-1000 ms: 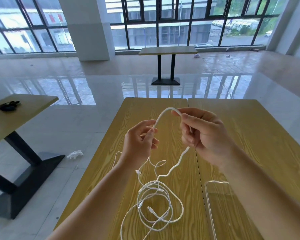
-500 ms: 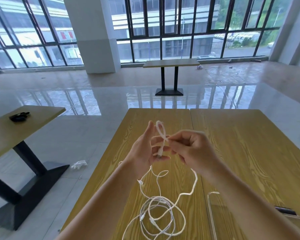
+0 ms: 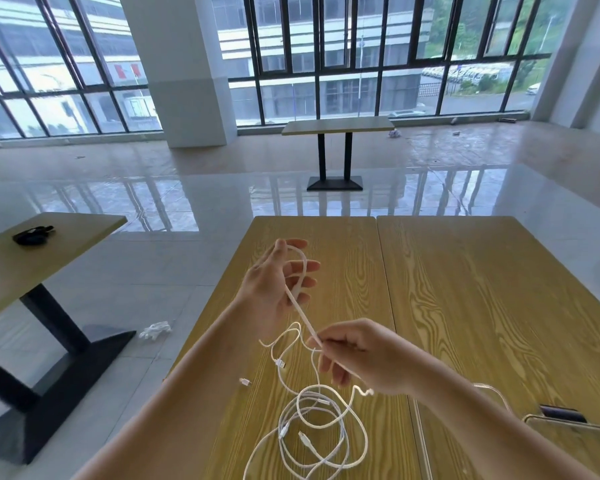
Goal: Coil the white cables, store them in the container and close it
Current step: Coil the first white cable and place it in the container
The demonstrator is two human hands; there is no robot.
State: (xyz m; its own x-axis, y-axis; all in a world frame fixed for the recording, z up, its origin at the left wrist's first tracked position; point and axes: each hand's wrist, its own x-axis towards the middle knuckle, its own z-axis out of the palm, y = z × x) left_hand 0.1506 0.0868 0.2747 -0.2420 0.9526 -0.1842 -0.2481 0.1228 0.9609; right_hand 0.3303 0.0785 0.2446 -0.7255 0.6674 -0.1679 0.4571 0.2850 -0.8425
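A white cable (image 3: 300,301) runs taut from my left hand (image 3: 274,284) down to my right hand (image 3: 357,355). It loops over the spread fingers of my left hand, which is raised above the wooden table (image 3: 465,289). My right hand pinches the cable between thumb and forefinger, nearer to me. Below the hands a loose tangle of white cables (image 3: 321,431) lies on the table, with small plugs showing. A clear plastic container (image 3: 489,389) sits at the lower right, mostly hidden by my right forearm.
A clear lid with a dark clip (image 3: 565,420) lies at the far lower right. To the left stands another table (image 3: 49,251) with a black object (image 3: 32,235) on it. White scraps (image 3: 155,330) lie on the floor.
My hands have separated. The right hand dropped down toward me, pulling the cable straight, while the left hand opened its fingers with the cable looped over them. The camera tilted up a little.
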